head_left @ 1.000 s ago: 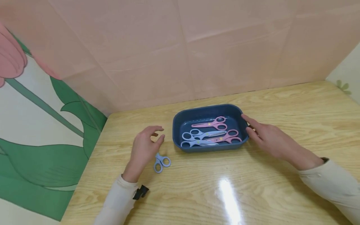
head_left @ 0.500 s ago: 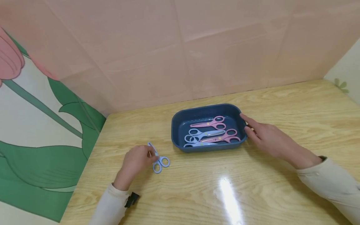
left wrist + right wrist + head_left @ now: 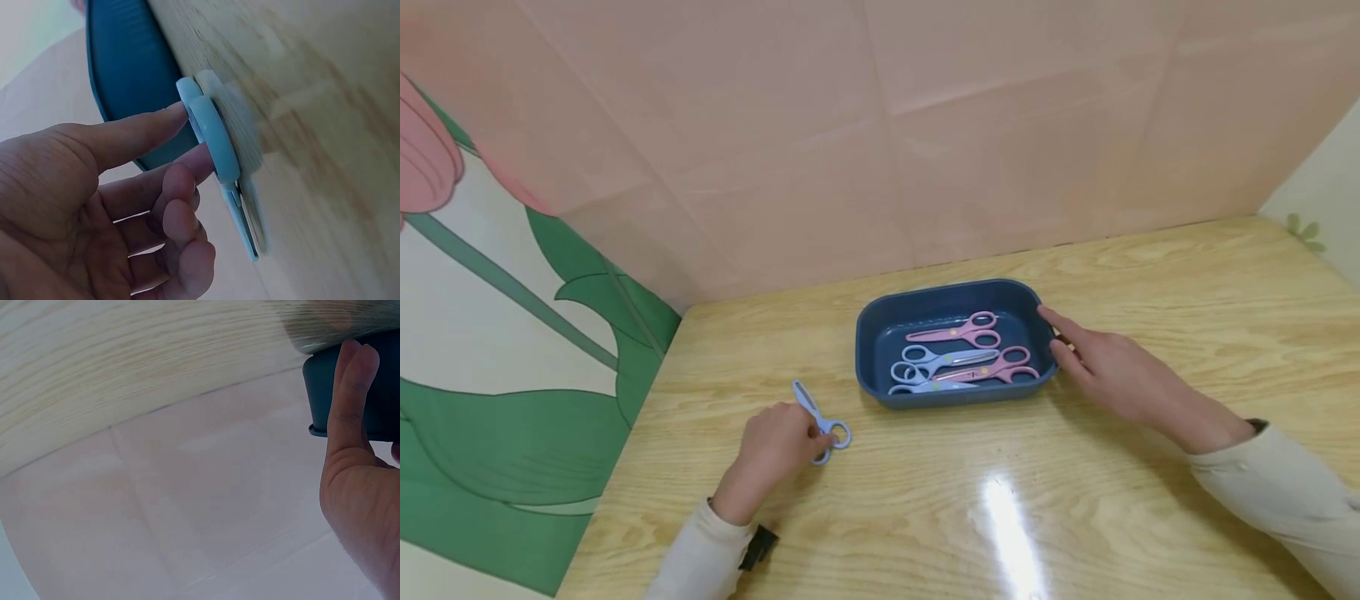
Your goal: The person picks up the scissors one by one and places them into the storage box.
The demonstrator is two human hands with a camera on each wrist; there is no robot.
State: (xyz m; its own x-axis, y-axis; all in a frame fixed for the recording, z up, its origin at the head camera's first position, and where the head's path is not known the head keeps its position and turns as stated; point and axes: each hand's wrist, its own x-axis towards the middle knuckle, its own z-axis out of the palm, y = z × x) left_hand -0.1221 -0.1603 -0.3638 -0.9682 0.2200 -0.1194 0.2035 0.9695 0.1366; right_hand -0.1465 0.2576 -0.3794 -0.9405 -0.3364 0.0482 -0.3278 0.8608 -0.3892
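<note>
My left hand (image 3: 777,446) pinches a pair of light blue scissors (image 3: 807,402) left of the box. In the left wrist view, the thumb and index finger meet at the scissors' handle loops (image 3: 219,144), and the other fingers curl below. The scissors are close over the wooden table, blades pointing away. My right hand (image 3: 1120,375) rests against the right end of the dark blue box (image 3: 955,400), its fingers fairly straight. The right wrist view shows those fingers (image 3: 353,394) along the box wall. Inside lie pink scissors (image 3: 958,333) and light blue scissors (image 3: 951,359), several in all.
The wooden table (image 3: 1112,517) meets a pink covered wall (image 3: 1037,125) just behind the box. A wall with painted flowers (image 3: 512,442) borders the table on the left. A black clip (image 3: 758,547) sits at the left sleeve.
My left hand has come down and back from beside the box onto the loose blue scissors, reaching their handles. The scissors in front inside the box shifted slightly. My right hand stays at the box.
</note>
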